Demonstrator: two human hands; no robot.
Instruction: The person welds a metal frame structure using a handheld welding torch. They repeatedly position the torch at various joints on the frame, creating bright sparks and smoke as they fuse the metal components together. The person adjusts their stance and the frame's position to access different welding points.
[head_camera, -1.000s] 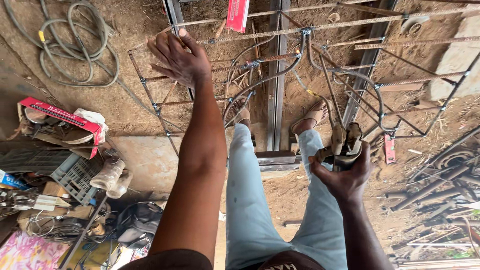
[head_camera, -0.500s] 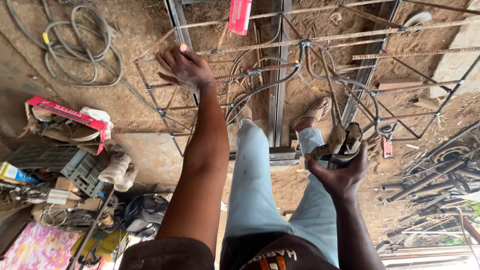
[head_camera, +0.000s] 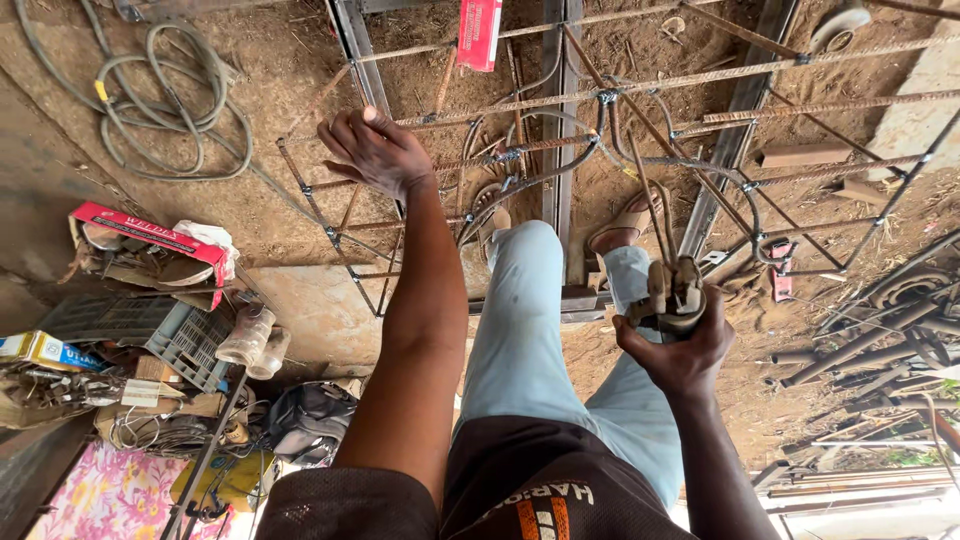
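Right hand (head_camera: 683, 352) low and close to the body, fingers clamped round a worn electrode holder (head_camera: 673, 294) with a thin welding rod (head_camera: 648, 205) sticking up out of it toward the frame. Left hand (head_camera: 373, 152) stretched further out, fingers curled together over a rusty bar of the rebar frame (head_camera: 700, 75) at its left side. Person's pale-jeaned legs run under the frame, sandalled foot (head_camera: 624, 222) on the dirt. Plastic crate (head_camera: 150, 330) and clutter at left, coiled hose (head_camera: 160, 100) beyond. Red box (head_camera: 479, 33) on the frame's far edge.
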